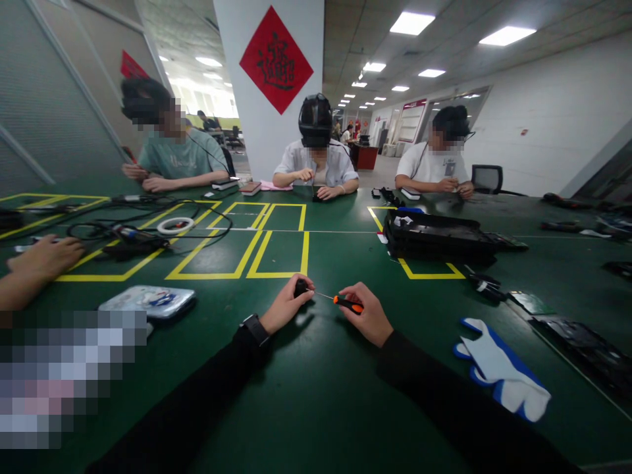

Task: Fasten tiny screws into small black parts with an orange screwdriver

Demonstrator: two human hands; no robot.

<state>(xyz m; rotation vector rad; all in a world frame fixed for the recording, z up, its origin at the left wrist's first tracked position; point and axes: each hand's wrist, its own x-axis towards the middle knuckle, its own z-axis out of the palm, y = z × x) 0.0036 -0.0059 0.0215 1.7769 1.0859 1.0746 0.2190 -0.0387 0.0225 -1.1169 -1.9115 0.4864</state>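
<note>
My left hand (287,304) is closed around a small black rounded part (301,287), whose kind I cannot make out. In my right hand (368,315) is a screwdriver (347,304) with an orange and black handle. Its thin metal shaft points left, and the tip reaches the fingers of my left hand beside the black part. Whether the tip sits in the part is too small to tell. Both hands are just above the green table (316,395), and a dark watch (255,329) is on my left wrist.
A blue and white glove (498,368) lies at right, near black electronic parts (587,342). Beyond is a black tray (439,234). At left are a light blue case (148,301), cables (128,237), a white tape roll (175,225) and a co-worker's hand (47,255). Several people sit opposite.
</note>
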